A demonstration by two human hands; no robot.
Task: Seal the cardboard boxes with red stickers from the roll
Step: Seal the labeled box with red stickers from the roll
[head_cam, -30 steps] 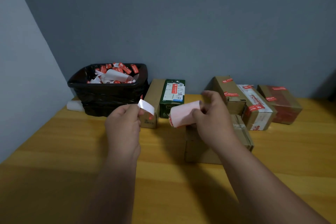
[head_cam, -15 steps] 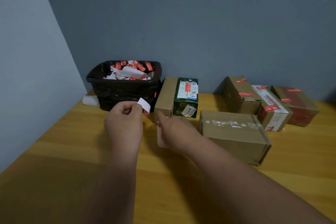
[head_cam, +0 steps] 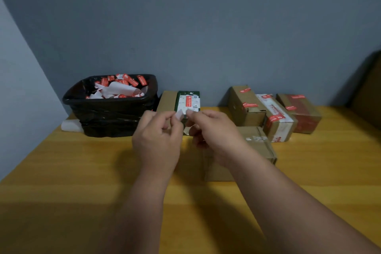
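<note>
Above the wooden table, my left hand [head_cam: 158,138] pinches a small white sticker piece [head_cam: 179,114] between thumb and forefinger, its pale back towards me. The fingertips of my right hand [head_cam: 212,130] pinch the same piece from the right. A plain brown cardboard box [head_cam: 259,146] lies on the table, partly covered by my right hand and forearm, and I see no red sticker on it. The sticker roll is not visible. A green box [head_cam: 187,100] with a red sticker stands behind my hands, next to a brown box [head_cam: 166,101].
A black bin [head_cam: 111,113] at the back left holds white backing paper and red stickers. Three boxes with red stickers [head_cam: 246,107] [head_cam: 277,119] [head_cam: 300,112] stand at the back right. A dark object [head_cam: 369,88] is at the right edge. The grey wall is close behind.
My right hand no longer holds the roll; it came up from the table and now pinches the piece that my left hand holds. My view shifted right.
</note>
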